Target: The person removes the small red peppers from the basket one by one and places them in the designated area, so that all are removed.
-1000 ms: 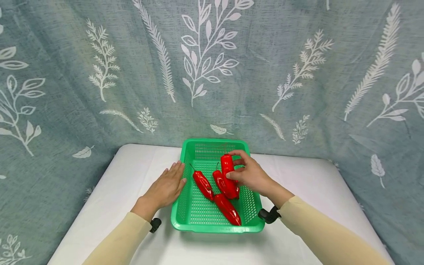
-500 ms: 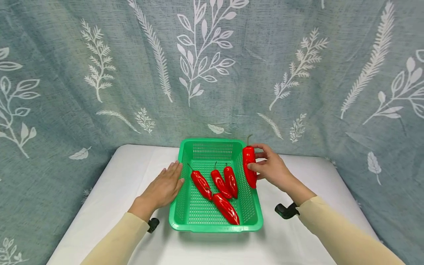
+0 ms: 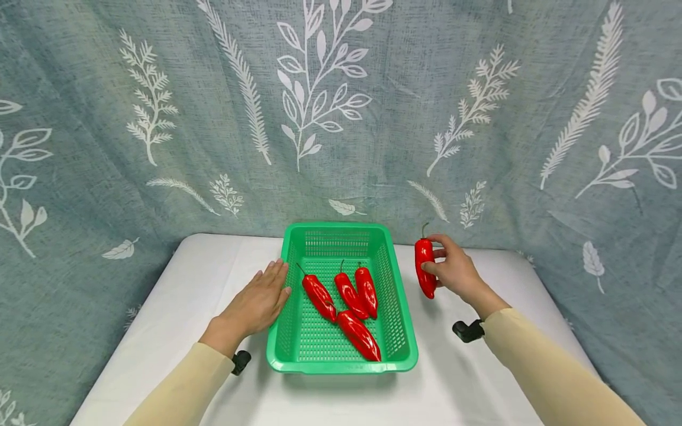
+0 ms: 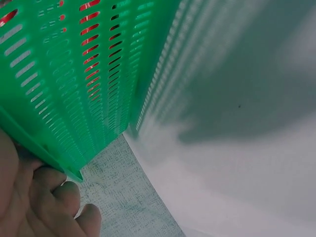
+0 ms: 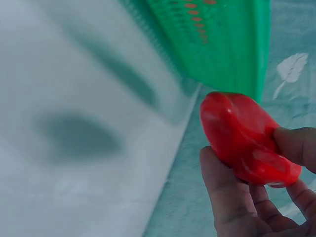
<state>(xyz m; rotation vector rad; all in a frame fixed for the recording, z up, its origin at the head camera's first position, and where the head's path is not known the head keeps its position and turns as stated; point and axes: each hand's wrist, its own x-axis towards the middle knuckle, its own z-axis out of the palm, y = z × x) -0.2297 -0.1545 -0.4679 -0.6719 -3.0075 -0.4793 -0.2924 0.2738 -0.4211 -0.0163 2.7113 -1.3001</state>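
Note:
My right hand (image 3: pixel 455 272) pinches a glossy red chili pepper (image 3: pixel 424 267) between thumb and fingers, its thin stem pointing up. It hangs over the white table, to the right of the green plastic basket (image 3: pixel 346 367). In the right wrist view the thumb lies on one side of the pepper (image 5: pixel 242 133) and the fingers on the other. My left hand (image 3: pixel 258 302) lies along the basket's left rim, fingers straight. From the left wrist, its fingers (image 4: pixel 57 197) show beside the rim. Several more red peppers (image 3: pixel 358 336) lie on the basket's floor.
The white-covered table (image 3: pixel 224 260) surrounds the basket. A blue-green curtain (image 3: pixel 394 165) with white leaf prints hangs right behind its far edge. Each wrist wears a small black camera mount (image 3: pixel 467 331).
My right hand lifted the pepper out of the basket and carried it over the right rim to above the table. My left hand stays at the left rim. The head view shifted slightly.

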